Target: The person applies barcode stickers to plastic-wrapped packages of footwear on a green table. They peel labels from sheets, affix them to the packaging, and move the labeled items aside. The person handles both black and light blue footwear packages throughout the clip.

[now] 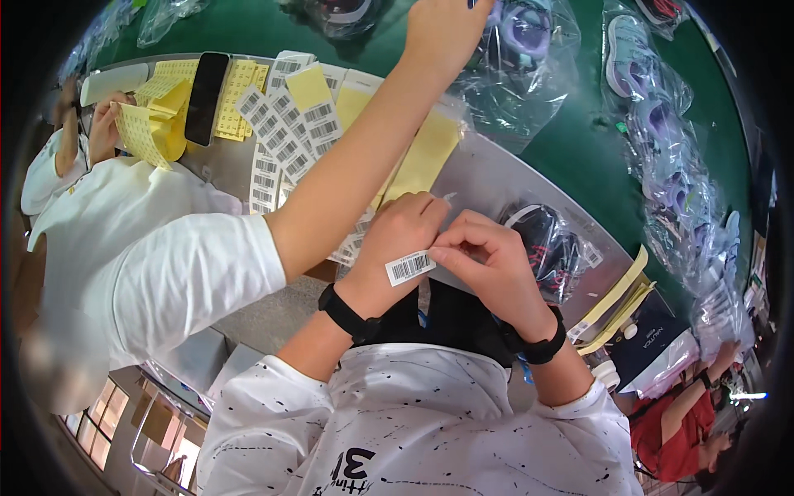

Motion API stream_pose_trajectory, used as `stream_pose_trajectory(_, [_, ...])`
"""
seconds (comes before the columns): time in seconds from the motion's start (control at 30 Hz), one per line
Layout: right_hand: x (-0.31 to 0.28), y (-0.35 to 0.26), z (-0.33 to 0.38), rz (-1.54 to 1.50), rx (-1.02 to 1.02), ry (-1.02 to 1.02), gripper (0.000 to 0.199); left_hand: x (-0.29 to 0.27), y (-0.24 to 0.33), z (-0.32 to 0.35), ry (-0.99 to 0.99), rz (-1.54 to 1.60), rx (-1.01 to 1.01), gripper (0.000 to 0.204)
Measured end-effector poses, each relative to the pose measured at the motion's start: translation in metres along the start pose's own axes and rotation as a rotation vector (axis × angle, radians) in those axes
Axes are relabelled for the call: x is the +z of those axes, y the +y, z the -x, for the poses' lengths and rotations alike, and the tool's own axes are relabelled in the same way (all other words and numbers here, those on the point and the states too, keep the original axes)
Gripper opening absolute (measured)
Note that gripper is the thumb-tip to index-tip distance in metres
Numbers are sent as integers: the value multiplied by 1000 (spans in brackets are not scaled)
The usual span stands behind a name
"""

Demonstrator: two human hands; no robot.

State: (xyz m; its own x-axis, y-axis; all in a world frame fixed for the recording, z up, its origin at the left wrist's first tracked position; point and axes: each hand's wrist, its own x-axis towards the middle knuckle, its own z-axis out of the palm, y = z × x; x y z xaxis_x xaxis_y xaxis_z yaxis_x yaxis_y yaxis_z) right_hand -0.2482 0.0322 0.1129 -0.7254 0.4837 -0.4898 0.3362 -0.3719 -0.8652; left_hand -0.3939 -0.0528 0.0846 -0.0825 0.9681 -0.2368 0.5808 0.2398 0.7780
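Observation:
A white barcode sticker (410, 267) lies over the back of my left hand (399, 236), near the wrist. The thumb and forefinger of my right hand (488, 258) pinch its right end. My left hand is closed, its fingers curled under on the far side; whatever they hold, if anything, is hidden. Just beyond it lie yellow backing sheets (423, 157) and fanned strips of barcode stickers (289, 124). To the right of my right hand, a dark shoe with pink marks (542, 248) sits in a clear plastic bag on the grey table edge (488, 178).
A co-worker's bare arm (356, 165) reaches across from the left to bagged shoes (525, 33). A black phone (208, 99) rests near yellow number sheets (240, 99). More bagged shoes (662, 124) line the green surface (571, 165). A person in red (680, 426) is at lower right.

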Motion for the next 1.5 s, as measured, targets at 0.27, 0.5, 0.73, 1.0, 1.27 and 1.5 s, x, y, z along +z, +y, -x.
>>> stream_pose_trajectory(0.27, [-33,-5,-1,121,-104,62,8,14,18,-29,9,25,9,29])
stream_pose_trajectory(0.5, [-64,-60,4,483,-438,12,9,2,45,-51,17,20,-45,30])
stream_pose_trajectory(0.73, [-89,-112,-20,463,-498,13,10,-36,71,-100,25,-56,-30,14])
stream_pose_trajectory(1.0, [-187,-160,-132,-47,-375,632,5,-79,10,-155,330,-127,-20,24])
stream_pose_trajectory(1.27, [-255,-86,-254,-81,-70,600,76,-52,10,-263,452,-274,236,46])
stream_pose_trajectory(1.5, [-267,-75,-230,-71,-173,624,64,-23,-2,-285,315,-483,250,52])
